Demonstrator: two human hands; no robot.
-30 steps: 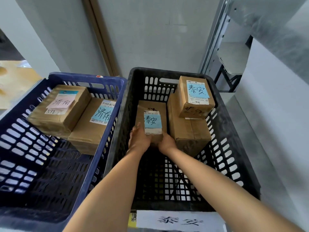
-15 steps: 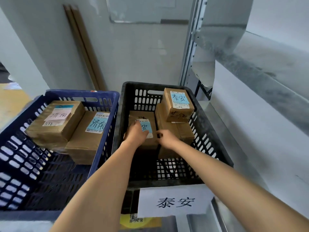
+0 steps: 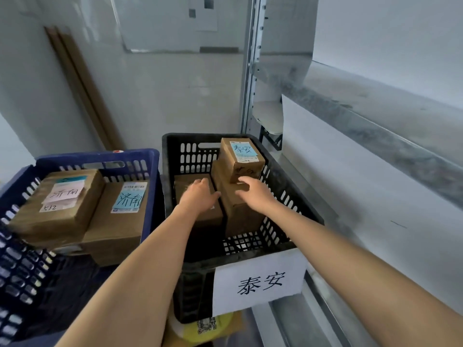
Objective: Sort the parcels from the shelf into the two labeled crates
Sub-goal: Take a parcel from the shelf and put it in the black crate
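A black crate [image 3: 275, 249] with a white paper label [image 3: 259, 284] on its front holds three brown parcels. My left hand [image 3: 198, 196] lies flat with straight fingers over the left parcel [image 3: 208, 216]. My right hand [image 3: 255, 194] hovers open above the larger parcel [image 3: 240, 219], its fingertips near the small top parcel [image 3: 241, 159] that carries a blue label. Neither hand holds anything. A blue crate [image 3: 150, 186] to the left contains two parcels: one with a pink label [image 3: 57, 204] and one with a blue label [image 3: 117, 226].
A metal shelf [image 3: 375, 126] runs along the right side, its upright post [image 3: 250, 71] just behind the black crate. A wall with wooden strips [image 3: 80, 88] stands behind the crates. Something yellow [image 3: 205, 329] lies under the black crate's front.
Both hands have let go of the left parcel, which now lies in the black crate. The hands have lifted and spread apart, and the camera has pulled back and tilted up.
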